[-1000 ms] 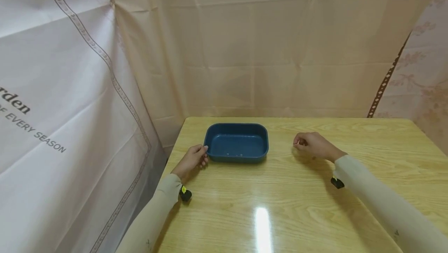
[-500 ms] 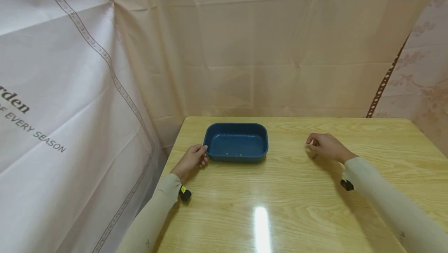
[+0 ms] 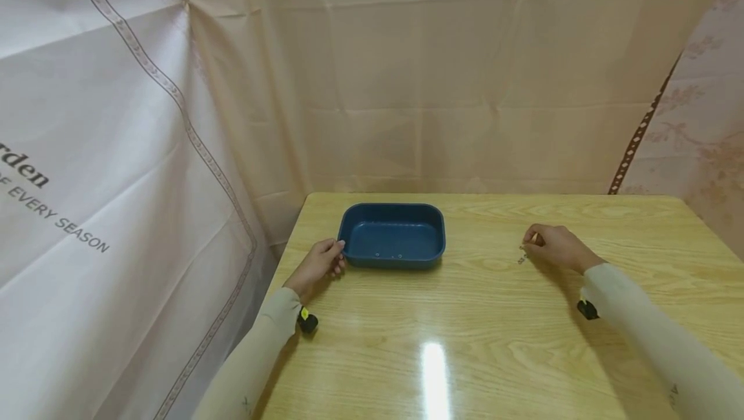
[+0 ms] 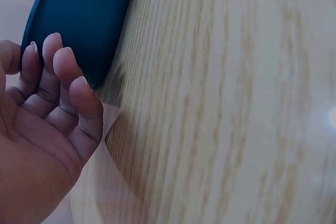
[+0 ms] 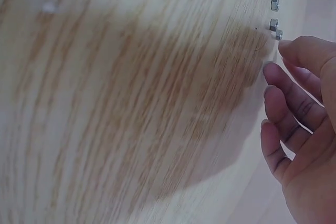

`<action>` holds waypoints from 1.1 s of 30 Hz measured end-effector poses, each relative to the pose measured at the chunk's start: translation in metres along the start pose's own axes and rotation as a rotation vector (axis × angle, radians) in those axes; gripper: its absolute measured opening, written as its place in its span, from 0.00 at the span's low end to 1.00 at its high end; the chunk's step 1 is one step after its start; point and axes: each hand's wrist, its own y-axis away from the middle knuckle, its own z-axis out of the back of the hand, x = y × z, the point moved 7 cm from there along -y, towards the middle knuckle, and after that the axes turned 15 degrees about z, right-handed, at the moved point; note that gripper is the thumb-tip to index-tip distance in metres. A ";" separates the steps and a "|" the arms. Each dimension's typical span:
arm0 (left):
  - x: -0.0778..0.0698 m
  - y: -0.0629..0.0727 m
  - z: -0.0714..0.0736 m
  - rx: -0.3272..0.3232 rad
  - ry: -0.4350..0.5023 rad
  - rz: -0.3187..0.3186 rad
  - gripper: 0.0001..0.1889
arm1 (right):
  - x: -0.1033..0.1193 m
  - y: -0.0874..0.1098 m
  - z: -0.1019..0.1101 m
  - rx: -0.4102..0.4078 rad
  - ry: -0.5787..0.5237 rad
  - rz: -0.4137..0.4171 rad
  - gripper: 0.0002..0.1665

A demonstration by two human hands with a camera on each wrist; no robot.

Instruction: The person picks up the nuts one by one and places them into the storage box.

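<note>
My left hand [image 3: 318, 263] pinches the left rim of a dark blue rectangular pan [image 3: 395, 239], thumb over the edge and other fingers curled by its outer side. Several small nuts [image 3: 400, 256] lie inside it along the near wall. To the right of the pan, my right hand [image 3: 555, 245] is low over the table with fingers loosely bent. Several silver hex nuts [image 5: 275, 4] lie in a short row right beside its fingertips. Its thumb tip touches or nearly meets the closest nut [image 5: 279, 35]. Nothing shows held between those fingers.
A wood-grain table [image 3: 482, 342] bears the pan and nuts. Beige cloth [image 3: 418, 84] hangs behind its far edge, and a pale printed cloth [image 3: 116, 213] hangs at the left. Glare lies on the tabletop near the front.
My right hand has moved to the right, away from the pan, over to the loose nuts, now partly visible beside its fingers. The left hand and pan have stayed in place.
</note>
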 end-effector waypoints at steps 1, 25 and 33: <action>0.000 0.000 0.000 0.000 0.003 0.000 0.21 | 0.000 0.000 0.000 0.000 0.003 0.003 0.08; 0.002 -0.003 0.002 0.005 -0.013 0.004 0.20 | 0.001 -0.013 -0.006 0.094 -0.062 -0.022 0.08; 0.001 -0.003 0.002 0.006 -0.025 -0.003 0.20 | -0.009 -0.013 -0.008 0.130 -0.102 -0.049 0.11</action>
